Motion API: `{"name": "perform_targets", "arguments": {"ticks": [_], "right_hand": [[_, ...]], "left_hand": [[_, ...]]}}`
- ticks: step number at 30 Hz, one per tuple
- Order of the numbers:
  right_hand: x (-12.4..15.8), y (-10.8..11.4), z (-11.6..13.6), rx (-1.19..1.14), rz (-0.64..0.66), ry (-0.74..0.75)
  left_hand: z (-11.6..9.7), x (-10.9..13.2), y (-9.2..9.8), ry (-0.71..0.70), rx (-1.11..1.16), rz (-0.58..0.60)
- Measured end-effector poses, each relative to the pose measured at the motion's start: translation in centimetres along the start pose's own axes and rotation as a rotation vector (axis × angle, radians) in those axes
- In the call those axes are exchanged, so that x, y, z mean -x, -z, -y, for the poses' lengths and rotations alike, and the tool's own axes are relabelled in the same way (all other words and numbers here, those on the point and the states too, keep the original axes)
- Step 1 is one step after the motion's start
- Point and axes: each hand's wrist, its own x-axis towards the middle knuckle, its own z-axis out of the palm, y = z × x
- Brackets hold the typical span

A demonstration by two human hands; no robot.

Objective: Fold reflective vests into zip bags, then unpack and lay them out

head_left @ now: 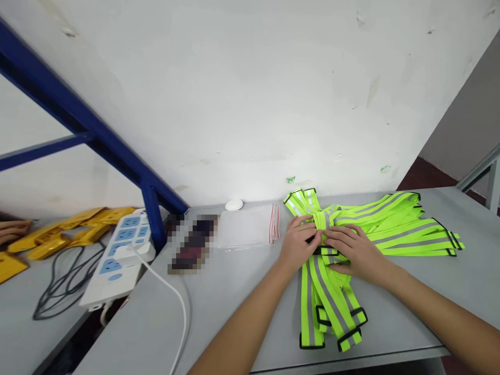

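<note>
A bundle of neon-yellow reflective straps [332, 291] with grey stripes and black ends lies on the grey table [234, 307]. My left hand [299, 242] grips the bundle near its middle, fingers curled on the straps. My right hand [353, 250] presses flat on the same bundle just beside the left hand. A second heap of the same straps [406, 224] fans out to the right, partly under the bundle.
A stack of clear zip bags [250, 226] with red seals lies left of my hands, with a small white object [234, 204] behind it. A white power strip [121, 255] with its cable, a blue metal frame [152, 208] and yellow items [66, 232] stand at the left.
</note>
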Motion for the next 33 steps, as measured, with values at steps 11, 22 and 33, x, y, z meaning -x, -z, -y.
{"name": "perform_targets", "arguments": {"ticks": [11, 22, 33], "right_hand": [[0.3, -0.7, -0.4, -0.235, -0.211, -0.139], [-0.3, 1.0, -0.6, -0.505, -0.393, -0.501], [0.0, 0.7, 0.7, -0.577, -0.575, -0.322]], "left_hand": [[0.4, 0.1, 0.6, 0.172, -0.168, -0.171], [-1.1, 0.6, -0.1, -0.203, -0.108, -0.034], [-3.8, -0.5, 1.2, 0.34, -0.023, 0.16]]}}
